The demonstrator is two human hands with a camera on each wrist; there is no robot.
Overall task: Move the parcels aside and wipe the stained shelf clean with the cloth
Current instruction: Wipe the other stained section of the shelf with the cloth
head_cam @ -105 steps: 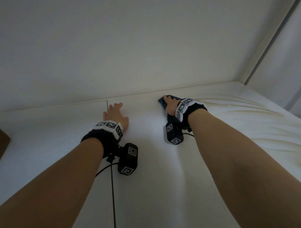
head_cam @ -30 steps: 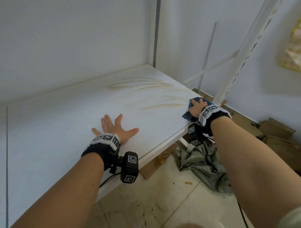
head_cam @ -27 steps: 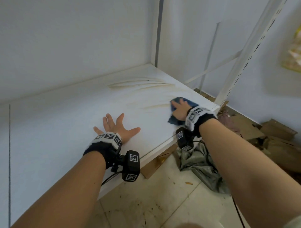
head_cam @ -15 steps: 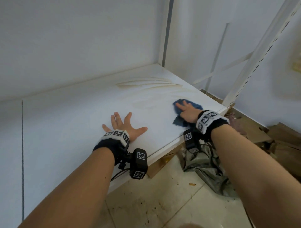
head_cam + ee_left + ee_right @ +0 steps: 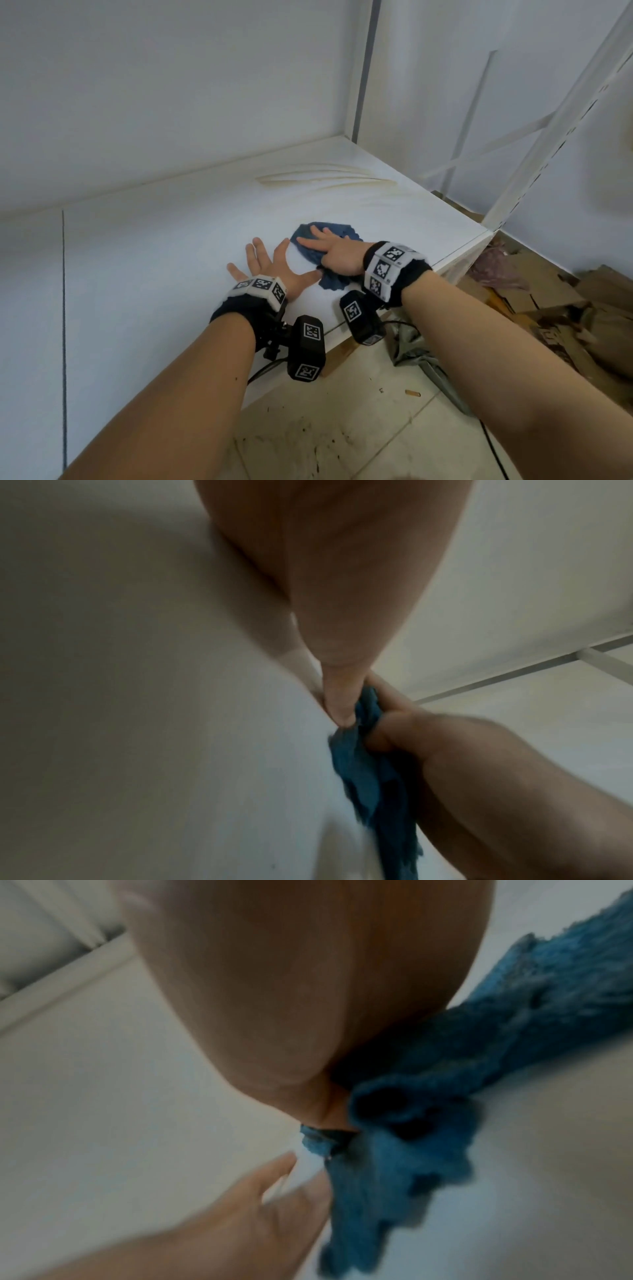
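My left hand (image 5: 270, 263) lies flat on the white shelf (image 5: 144, 274) close to its front edge, fingers straight and spread, holding nothing; its thumb tip touches the near edge of the blue cloth (image 5: 310, 251). My right hand (image 5: 337, 251) presses flat on top of the cloth just beyond and beside the left hand, fingers extended across the bunched fabric. In the left wrist view the right thumb appears bent against the cloth. Farther back on the shelf, toward its rear corner, yellowish streaked stains (image 5: 329, 174) remain. Off the shelf's front edge, crumpled grey-green fabric (image 5: 418, 346) and flattened cardboard (image 5: 561, 308) lie on the tiled floor (image 5: 359, 428).
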